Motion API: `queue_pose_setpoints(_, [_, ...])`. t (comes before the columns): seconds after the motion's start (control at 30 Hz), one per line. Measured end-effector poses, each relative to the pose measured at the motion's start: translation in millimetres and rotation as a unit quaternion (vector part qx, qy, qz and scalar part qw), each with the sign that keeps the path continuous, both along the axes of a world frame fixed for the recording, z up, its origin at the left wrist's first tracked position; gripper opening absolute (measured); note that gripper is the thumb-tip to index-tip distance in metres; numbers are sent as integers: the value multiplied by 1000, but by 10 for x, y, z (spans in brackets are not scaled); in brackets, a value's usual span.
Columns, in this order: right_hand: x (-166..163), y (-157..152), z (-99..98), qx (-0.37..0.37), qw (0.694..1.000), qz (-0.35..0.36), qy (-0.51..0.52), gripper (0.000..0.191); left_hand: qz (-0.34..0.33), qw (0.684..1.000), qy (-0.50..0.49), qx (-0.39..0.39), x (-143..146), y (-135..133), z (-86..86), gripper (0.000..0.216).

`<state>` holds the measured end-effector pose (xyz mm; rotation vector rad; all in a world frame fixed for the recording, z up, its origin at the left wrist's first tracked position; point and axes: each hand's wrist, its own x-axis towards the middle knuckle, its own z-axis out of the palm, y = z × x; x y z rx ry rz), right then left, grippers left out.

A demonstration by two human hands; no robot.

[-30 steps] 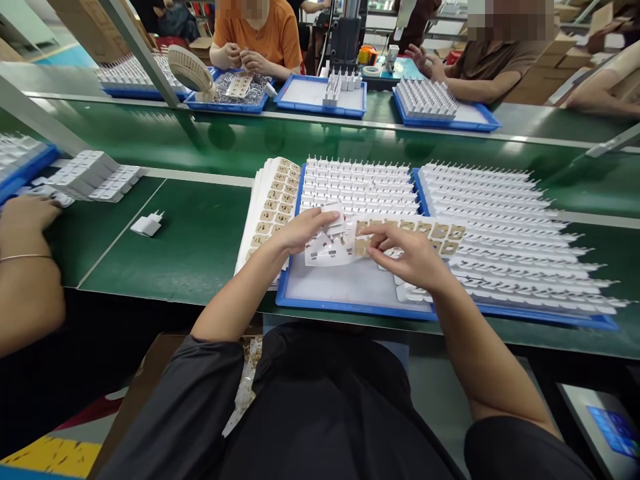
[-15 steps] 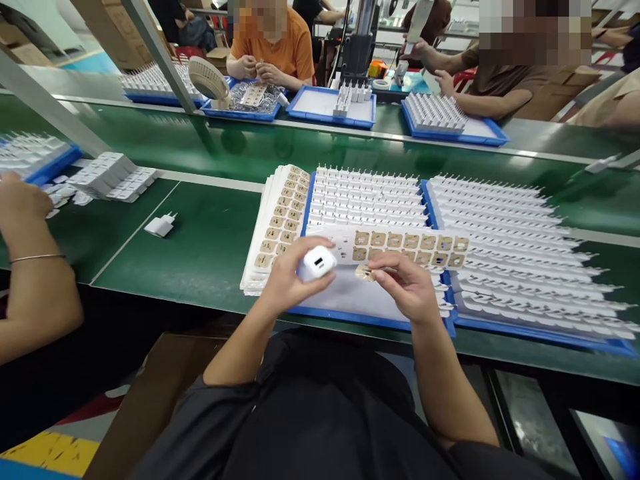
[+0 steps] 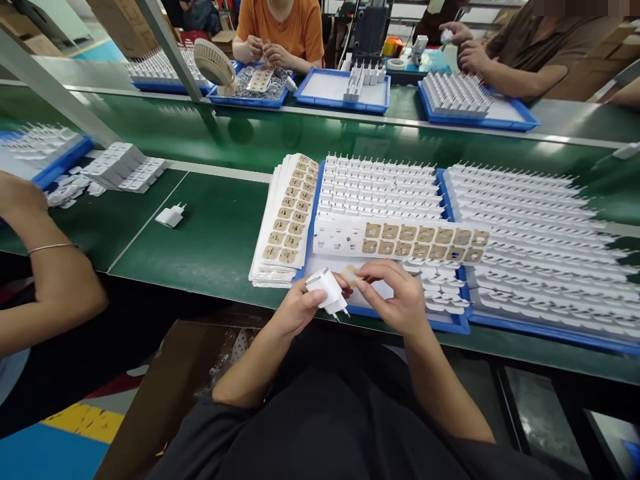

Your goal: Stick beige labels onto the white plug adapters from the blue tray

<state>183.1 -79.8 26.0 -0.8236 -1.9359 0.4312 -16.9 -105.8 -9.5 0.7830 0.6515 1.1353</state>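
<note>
My left hand [image 3: 296, 308] grips a white plug-in charger [image 3: 327, 291], tilted so its two pins point down and to the right. In my right hand [image 3: 395, 293], a small tan sticker [image 3: 351, 275] is pinched between thumb and fingers, close beside the charger. Whether the sticker touches the charger I cannot tell. Just beyond both hands, a sticker sheet [image 3: 425, 241] with tan squares lies across the blue tray [image 3: 313, 265] of upright chargers; its left part has bare white backing.
A stack of sticker sheets [image 3: 285, 227] lies left of the tray. Another full charger tray [image 3: 540, 323] adjoins on the right. One loose charger [image 3: 171, 215] rests on the green table [image 3: 215, 247]. A co-worker's arm [image 3: 55, 280] is at left; other people sit across the bench.
My left hand has turned the charger from its port face toward me to pins down and right. My right hand has brought the sticker left, near the charger. The view has shifted slightly.
</note>
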Motion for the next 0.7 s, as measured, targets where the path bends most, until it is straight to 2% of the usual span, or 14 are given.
queue_pose_setpoints(0.13, [10, -33, -42, 50, 998, -28, -20, 18, 14, 999, 38, 11, -5, -1, 18, 51])
queue_pose_setpoints(0.2, [24, -46, -55, 39, 999, -26, -12, 20, 17, 999, 46, 3, 8, -9, 33, 52])
queue_pose_setpoints(0.33, [54, -68, -112, -92, 992, 26, 86, 23, 27, 999, 19, -41, 43, -16, 94, 57])
queue_pose_setpoints(0.4, [65, -74, -169, -165, 970, 60, 170, 26, 26, 998, 6, -54, 55, -15, 127, 58])
queue_pose_setpoints(0.47, [75, -74, -234, -201, 947, 79, 239, 30, 25, 998, -6, -52, 58, -12, 147, 58])
queue_pose_setpoints(0.53, [87, -67, -287, -186, 946, 75, 253, 32, 25, 999, -16, -45, 57, -10, 154, 56])
queue_pose_setpoints(0.7, [104, -21, -289, -88, 978, 37, 184, 37, -7, 999, -21, -28, 67, -15, 135, 51])
